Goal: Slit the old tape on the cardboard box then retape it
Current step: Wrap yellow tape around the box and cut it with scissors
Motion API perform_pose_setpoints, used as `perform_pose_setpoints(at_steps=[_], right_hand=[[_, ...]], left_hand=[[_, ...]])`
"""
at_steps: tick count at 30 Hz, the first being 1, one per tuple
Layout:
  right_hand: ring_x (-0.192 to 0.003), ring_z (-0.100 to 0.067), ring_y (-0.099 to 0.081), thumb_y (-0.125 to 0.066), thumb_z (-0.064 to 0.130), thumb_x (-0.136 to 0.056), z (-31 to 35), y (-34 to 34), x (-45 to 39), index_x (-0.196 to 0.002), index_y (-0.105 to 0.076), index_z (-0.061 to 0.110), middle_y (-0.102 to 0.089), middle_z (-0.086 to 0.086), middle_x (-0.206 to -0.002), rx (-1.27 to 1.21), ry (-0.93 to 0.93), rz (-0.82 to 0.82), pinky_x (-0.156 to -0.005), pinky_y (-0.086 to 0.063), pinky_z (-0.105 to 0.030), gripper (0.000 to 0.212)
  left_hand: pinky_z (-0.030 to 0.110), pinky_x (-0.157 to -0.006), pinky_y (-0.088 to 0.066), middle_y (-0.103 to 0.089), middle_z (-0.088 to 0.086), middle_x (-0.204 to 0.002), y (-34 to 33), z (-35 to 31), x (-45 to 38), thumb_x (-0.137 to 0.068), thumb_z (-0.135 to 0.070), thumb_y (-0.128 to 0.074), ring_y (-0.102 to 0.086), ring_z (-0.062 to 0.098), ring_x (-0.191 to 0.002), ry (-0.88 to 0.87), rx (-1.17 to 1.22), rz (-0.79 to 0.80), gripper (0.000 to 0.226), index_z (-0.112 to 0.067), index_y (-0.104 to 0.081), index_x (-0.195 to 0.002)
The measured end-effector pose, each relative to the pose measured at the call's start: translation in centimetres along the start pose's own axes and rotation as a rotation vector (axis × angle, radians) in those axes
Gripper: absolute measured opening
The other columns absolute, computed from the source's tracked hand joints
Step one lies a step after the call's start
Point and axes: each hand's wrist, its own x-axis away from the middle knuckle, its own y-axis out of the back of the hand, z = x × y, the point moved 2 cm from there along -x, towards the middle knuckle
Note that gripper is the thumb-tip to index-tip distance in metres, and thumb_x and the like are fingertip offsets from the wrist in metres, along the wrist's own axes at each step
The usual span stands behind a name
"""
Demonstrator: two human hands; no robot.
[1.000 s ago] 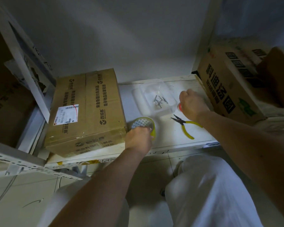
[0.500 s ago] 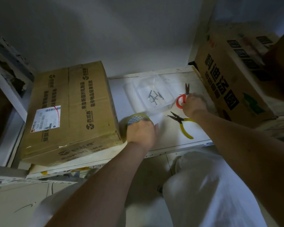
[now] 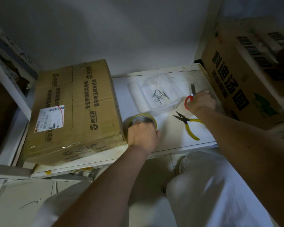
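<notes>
The cardboard box (image 3: 72, 110) lies flat at the left end of the white shelf (image 3: 174, 141), a shipping label (image 3: 50, 117) on its top and clear tape along its centre seam. Just beside its right edge the left hand (image 3: 143, 133) curls over a yellow tape roll (image 3: 143, 119) and grips it. Further right come a clear tray (image 3: 159, 94) holding nails, yellow-handled pliers (image 3: 188, 123), then the right hand (image 3: 201, 100) closed around red-handled scissors (image 3: 189, 98), blades pointing away.
</notes>
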Motion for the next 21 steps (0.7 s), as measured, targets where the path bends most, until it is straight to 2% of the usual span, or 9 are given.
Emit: perform_pose_setpoints(at_steps=[3, 5, 7, 11, 14, 17, 19, 21], right_hand=[[-0.095, -0.03, -0.065, -0.063, 0.037, -0.088, -0.4, 1.2, 1.1, -0.117, -0.039, 0.002, -0.061, -0.016, -0.106, 0.008, 0.011, -0.084, -0.064, -0.044, -0.03, 0.051], [-0.094, -0.03, -0.065, -0.06, 0.036, -0.089, -0.6, 2.0, 2.1, -0.115, -0.038, 0.003, -0.061, -0.015, -0.104, 0.011, 0.034, -0.102, -0.064, -0.043, -0.03, 0.047], [-0.096, -0.031, -0.065, -0.062, 0.031, -0.088, -0.7, 2.6, 3.2, -0.113, -0.037, 0.003, -0.062, -0.015, -0.104, 0.007, 0.037, -0.078, -0.066, -0.044, -0.031, 0.045], [-0.095, -0.027, -0.066, -0.069, 0.027, -0.082, -1.2, 3.4, 6.1, -0.116, -0.039, 0.002, -0.063, -0.012, -0.104, 0.068, 0.037, 0.057, -0.069, -0.05, -0.03, 0.052], [-0.089, -0.02, -0.065, -0.065, 0.03, -0.082, -1.4, 4.0, 8.4, -0.123, -0.05, 0.0, -0.062, -0.008, -0.099, 0.264, 0.173, 0.173, -0.07, -0.054, -0.028, 0.053], [-0.07, -0.015, -0.059, -0.059, 0.028, -0.082, -1.1, 4.6, 10.4, -0.108, -0.059, 0.005, -0.057, -0.003, -0.077, 0.388, 0.319, 0.282, -0.056, -0.046, -0.024, 0.035], [-0.065, -0.014, -0.057, -0.062, 0.027, -0.079, -0.8, 4.9, 11.4, -0.097, -0.06, 0.007, -0.057, -0.002, -0.073, 0.386, 0.376, 0.363, -0.054, -0.044, -0.023, 0.027], [-0.063, -0.014, -0.053, -0.066, 0.028, -0.078, -0.2, 4.9, 12.3, -0.095, -0.06, 0.007, -0.055, -0.002, -0.073, 0.361, 0.424, 0.452, -0.052, -0.043, -0.023, 0.028]], left_hand=[[0.029, -0.064, -0.041, -0.068, 0.007, -0.1, 0.1, 0.2, 0.3, -0.095, -0.039, -0.046, -0.064, 0.027, -0.094, 0.025, -0.011, 0.069, 0.029, -0.017, -0.064, -0.099], [0.03, -0.066, -0.043, -0.067, 0.009, -0.108, 0.1, 0.2, 0.6, -0.094, -0.026, -0.048, -0.064, 0.028, -0.099, 0.035, -0.01, 0.112, 0.022, -0.017, -0.063, -0.107], [0.033, -0.071, -0.049, -0.065, 0.011, -0.115, 0.1, 0.2, 0.9, -0.093, -0.012, -0.048, -0.064, 0.029, -0.104, 0.068, -0.005, 0.163, 0.027, -0.015, -0.062, -0.116], [0.036, -0.082, -0.052, -0.063, 0.015, -0.121, 0.1, 0.7, 1.8, -0.092, 0.001, -0.045, -0.062, 0.032, -0.11, 0.136, 0.067, 0.22, 0.037, -0.01, -0.059, -0.124], [0.035, -0.083, -0.052, -0.063, 0.014, -0.122, 1.1, 1.0, 2.6, -0.095, -0.003, -0.044, -0.061, 0.031, -0.111, 0.141, 0.098, 0.191, 0.036, -0.011, -0.058, -0.127], [0.036, -0.083, -0.052, -0.062, 0.016, -0.12, 2.7, 1.2, 3.7, -0.097, -0.008, -0.046, -0.061, 0.031, -0.11, 0.121, 0.115, 0.119, 0.029, -0.008, -0.059, -0.123], [0.037, -0.083, -0.052, -0.062, 0.017, -0.119, 3.5, 1.2, 4.3, -0.097, -0.008, -0.046, -0.062, 0.031, -0.109, 0.112, 0.127, 0.091, 0.028, -0.006, -0.059, -0.122], [0.036, -0.082, -0.052, -0.062, 0.016, -0.119, 4.0, 1.2, 4.8, -0.097, -0.008, -0.047, -0.062, 0.031, -0.109, 0.105, 0.117, 0.079, 0.027, -0.006, -0.058, -0.122]])
